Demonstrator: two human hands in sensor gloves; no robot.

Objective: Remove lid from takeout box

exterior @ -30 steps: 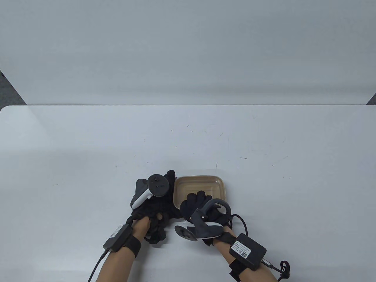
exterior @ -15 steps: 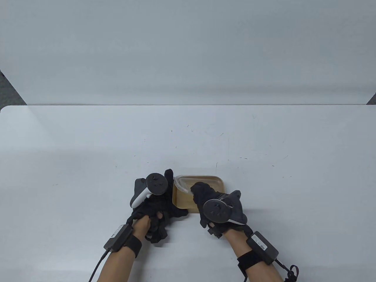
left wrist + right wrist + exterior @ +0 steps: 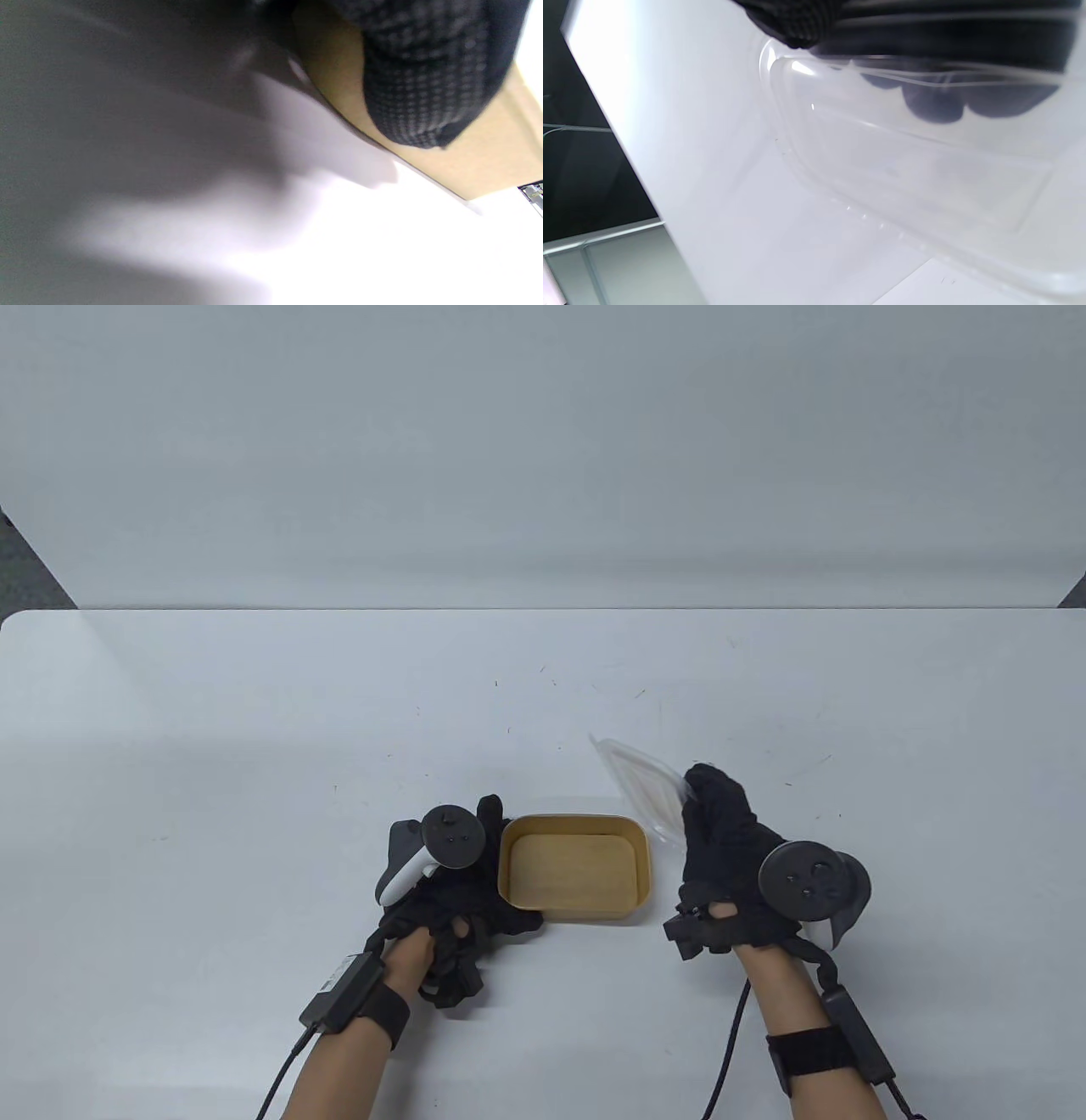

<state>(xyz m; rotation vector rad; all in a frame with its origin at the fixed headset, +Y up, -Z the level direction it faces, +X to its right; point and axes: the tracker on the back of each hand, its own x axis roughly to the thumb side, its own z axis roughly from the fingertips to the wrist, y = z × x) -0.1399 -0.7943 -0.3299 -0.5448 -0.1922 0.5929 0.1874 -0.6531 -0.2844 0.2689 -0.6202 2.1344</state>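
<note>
Table view: the tan takeout box (image 3: 573, 867) sits uncovered on the white worktop (image 3: 254, 746), near its front edge, its flat inner floor exposed. The left hand (image 3: 462, 891), gloved in black with a tracker (image 3: 433, 848) on its back, rests against the box's left wall, fingertips at the far left corner of the rim. Left wrist view: a gloved finger (image 3: 428, 80) presses on the tan side wall of the box (image 3: 488, 156), whose lower edge meets the worktop (image 3: 297, 237); whether the hand fully grips the box cannot be told. The clear plastic lid (image 3: 645, 789) is off the box, tilted and raised above the worktop just beyond the box's far right corner. The right hand (image 3: 730, 857) holds the lid by its nearer edge, with its own tracker (image 3: 813, 884) on the back. Right wrist view: the lid (image 3: 925, 169) fills most of the frame, and the dark fingertips (image 3: 933, 103) show through the transparent plastic, the thumb (image 3: 793, 21) on the opposite face, so the hand pinches the rim between them
</note>
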